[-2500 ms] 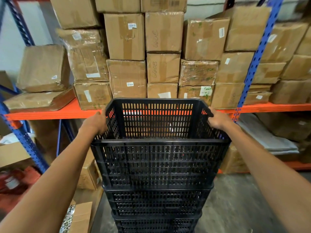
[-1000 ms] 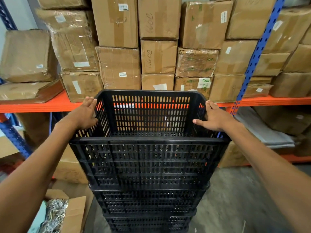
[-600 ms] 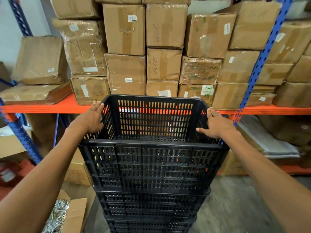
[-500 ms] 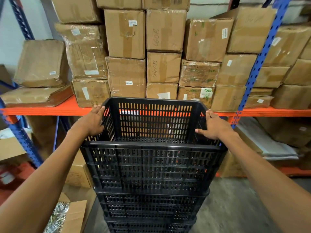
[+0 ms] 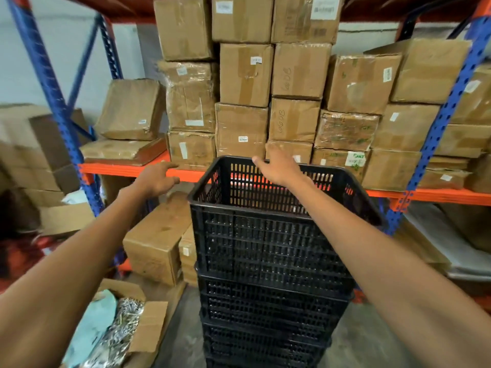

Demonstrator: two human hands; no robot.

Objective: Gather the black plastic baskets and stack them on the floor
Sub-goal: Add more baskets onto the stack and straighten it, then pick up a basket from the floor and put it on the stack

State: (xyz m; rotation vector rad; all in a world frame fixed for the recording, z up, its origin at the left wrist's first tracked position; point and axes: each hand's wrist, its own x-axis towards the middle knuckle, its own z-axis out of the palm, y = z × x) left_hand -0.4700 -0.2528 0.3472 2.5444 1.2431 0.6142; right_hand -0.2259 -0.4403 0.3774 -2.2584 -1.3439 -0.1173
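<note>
hovering open-fingered: left hand (image 5: pixel 156 179) beside, right hand (image 5: pixel 279 168) over basket stack (image 5: pixel 265 248); stack base cut off.

Both hands have left the top basket's (image 5: pixel 255 235) side rims. The left hand (image 5: pixel 156 179), fingers (image 5: pixel 168 166) loosely spread, now hangs well left of the stack (image 5: pixel 265 314), in front of the orange shelf beam (image 5: pixel 125 170). The right hand (image 5: pixel 279 168) now reaches over the basket's open mouth. Its fingers are by the far rim, perhaps brushing it, but blur hides any contact.
</note>
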